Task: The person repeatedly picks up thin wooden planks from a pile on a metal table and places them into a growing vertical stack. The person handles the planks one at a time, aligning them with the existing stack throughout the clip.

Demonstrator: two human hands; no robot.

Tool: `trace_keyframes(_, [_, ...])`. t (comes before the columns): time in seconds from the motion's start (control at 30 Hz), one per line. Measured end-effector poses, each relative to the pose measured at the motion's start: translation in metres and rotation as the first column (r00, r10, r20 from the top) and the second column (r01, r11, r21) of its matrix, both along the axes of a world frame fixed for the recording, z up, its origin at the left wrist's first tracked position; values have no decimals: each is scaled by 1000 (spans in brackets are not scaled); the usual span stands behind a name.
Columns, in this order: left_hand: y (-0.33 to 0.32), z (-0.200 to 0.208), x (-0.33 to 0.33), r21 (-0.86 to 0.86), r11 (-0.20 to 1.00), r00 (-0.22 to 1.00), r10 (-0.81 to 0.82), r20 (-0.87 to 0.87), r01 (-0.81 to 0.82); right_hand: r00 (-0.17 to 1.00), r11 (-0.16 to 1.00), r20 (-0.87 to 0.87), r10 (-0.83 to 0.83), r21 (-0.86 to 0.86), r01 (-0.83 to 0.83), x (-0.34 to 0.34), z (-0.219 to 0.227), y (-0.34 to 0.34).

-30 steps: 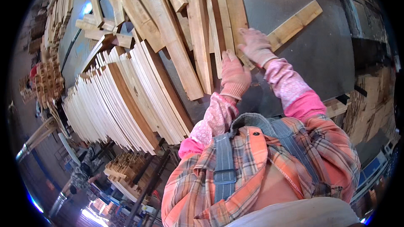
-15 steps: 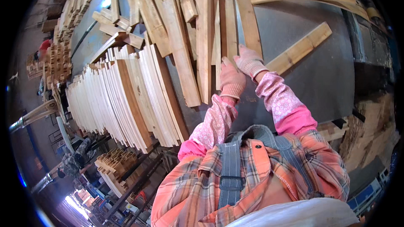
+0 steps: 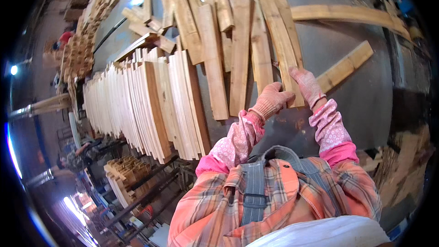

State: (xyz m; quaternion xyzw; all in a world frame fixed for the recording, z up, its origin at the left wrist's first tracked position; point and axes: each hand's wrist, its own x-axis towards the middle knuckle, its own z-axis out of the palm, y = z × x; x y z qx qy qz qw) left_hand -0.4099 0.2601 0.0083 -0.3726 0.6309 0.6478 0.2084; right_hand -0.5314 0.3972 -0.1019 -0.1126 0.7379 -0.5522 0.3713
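A long wooden plank (image 3: 280, 32) lies lengthwise in front of me, its near end between my two hands. My right hand (image 3: 308, 85), in a pale pink knit glove, grips the plank's right edge. From the left, my left hand (image 3: 271, 101), gloved alike, is closed on the same plank close to its near end, the thumb on the wood. Some fingertips of both hands are hidden by the plank. Just left of it lies another plank (image 3: 260, 45), partly behind my left hand. A further plank (image 3: 240, 59) rests beside that one.
A tight row of pale wooden strips (image 3: 123, 103) stands at the left on the grey metal tabletop (image 3: 359, 91). Loose planks (image 3: 186, 23) lie jumbled at the far side. One short plank (image 3: 346, 66) sits askew on the right, below a curved board (image 3: 345, 13).
My hands have moved apart and now hold a plank between them. That plank's near end has come toward me, and its neighbours have shifted. The whole view has swung slightly.
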Motion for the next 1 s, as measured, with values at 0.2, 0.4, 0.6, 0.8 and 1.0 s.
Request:
trace_keyframes(0.2, [12,30,48,251,968,974,76,-213,-21,738,763,642,210,-579,287,35,63,62])
trace_keyframes(0.4, [-16,44,109,183,908,852,418,-316,-377,628,543,660,412,-732,413,87,68,35])
trace_keyframes(0.6, [-79,41,199,380,756,542,650,-533,-533,418,502,577,702,-817,285,174,99,-52])
trace_keyframes(0.8, [-147,26,403,734,554,191,830,-524,-392,107,677,671,734,-734,-49,366,109,-127])
trace_keyframes(1.0, [-183,75,645,560,379,-110,750,-652,-736,362,306,-161,918,-291,-906,498,132,-263])
